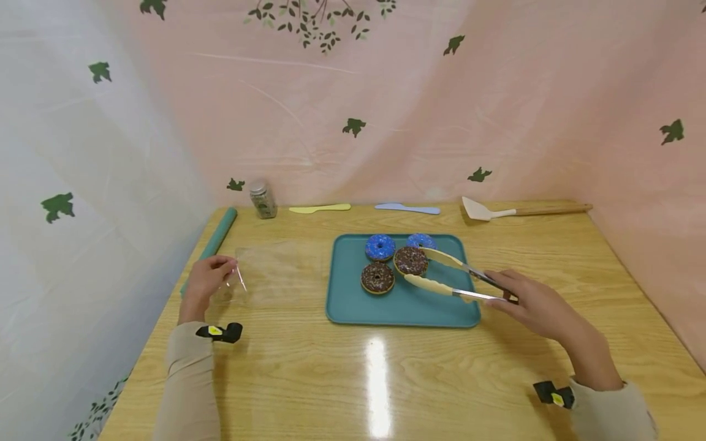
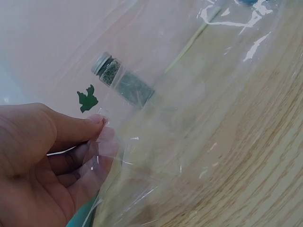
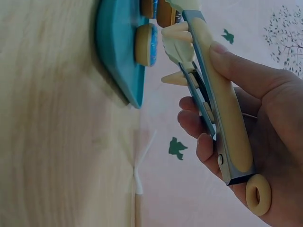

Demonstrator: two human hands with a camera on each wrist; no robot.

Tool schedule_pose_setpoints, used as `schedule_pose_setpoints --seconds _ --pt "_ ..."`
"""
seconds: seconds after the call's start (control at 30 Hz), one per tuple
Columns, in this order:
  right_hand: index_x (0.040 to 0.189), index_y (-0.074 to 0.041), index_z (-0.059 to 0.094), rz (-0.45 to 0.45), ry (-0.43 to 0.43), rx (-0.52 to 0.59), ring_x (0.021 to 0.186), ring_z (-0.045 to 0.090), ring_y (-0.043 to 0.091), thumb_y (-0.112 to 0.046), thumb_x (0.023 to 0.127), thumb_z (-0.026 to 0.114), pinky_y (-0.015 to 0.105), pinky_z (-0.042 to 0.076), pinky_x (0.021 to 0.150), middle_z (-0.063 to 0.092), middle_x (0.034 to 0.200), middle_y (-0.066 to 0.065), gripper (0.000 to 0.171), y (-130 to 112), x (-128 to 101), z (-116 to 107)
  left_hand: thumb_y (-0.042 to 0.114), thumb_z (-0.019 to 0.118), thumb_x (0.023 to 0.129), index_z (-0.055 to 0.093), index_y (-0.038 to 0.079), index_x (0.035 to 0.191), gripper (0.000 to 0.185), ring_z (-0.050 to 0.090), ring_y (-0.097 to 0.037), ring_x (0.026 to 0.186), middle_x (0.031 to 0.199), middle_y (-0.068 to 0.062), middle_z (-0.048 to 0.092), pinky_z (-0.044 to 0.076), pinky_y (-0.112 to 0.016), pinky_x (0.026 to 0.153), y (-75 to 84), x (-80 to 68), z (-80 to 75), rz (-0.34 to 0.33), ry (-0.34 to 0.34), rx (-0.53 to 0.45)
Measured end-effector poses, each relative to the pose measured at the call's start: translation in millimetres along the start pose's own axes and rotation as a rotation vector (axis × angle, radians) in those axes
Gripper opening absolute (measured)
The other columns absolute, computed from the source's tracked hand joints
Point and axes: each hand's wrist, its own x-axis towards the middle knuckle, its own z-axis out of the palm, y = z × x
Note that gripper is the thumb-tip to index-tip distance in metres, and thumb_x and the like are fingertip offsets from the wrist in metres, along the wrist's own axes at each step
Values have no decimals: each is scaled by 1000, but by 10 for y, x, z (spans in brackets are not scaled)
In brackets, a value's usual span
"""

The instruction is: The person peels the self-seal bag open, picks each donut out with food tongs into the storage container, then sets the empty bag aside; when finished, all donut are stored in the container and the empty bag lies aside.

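Observation:
My left hand [image 1: 205,283] pinches the edge of a clear plastic bag [image 2: 156,156] between thumb and fingers, and the bag spreads rightward over the table. With my right hand [image 1: 537,306] I grip a pair of tongs [image 3: 220,94] with cream scalloped tips. Between those tips is a chocolate doughnut [image 1: 410,261] with sprinkles, partly overlapping a blue doughnut [image 1: 421,241] behind it. Whether it is lifted off the teal tray [image 1: 397,313] is hard to tell. Another chocolate doughnut [image 1: 377,278] and a second blue doughnut [image 1: 380,247] lie on the tray beside it.
A teal roll [image 1: 220,233] lies along the table's left edge, just behind my left hand. At the back stand or lie a spice jar [image 1: 263,200], a yellow knife [image 1: 320,209], a blue knife [image 1: 408,209] and a spatula [image 1: 524,212]. Printed cloth hangs behind and at both sides.

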Motion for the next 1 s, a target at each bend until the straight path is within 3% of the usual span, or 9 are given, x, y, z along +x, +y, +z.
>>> schedule_pose_setpoints --seconds 0.67,0.83,1.0 --pt "135 -4 53 20 -17 -18 68 43 7 -36 92 64 21 34 54 51 86 -4 55 78 -104 139 31 52 99 57 -3 125 43 59 -9 89 108 -9 61 52 -21 77 17 -1 15 15 10 -17" --pt "136 -3 51 30 -31 -11 70 46 8 -38 92 63 22 35 56 56 92 0 57 73 -114 138 29 53 99 58 -4 124 41 61 -10 88 108 -12 62 52 -21 75 28 4 30 24 17 -14" --pt "140 -1 46 75 -35 74 80 53 15 -37 93 62 25 40 58 60 105 12 62 86 -141 56 28 53 99 58 -3 124 41 62 -13 89 109 -14 62 53 -22 75 36 11 45 30 5 -2"
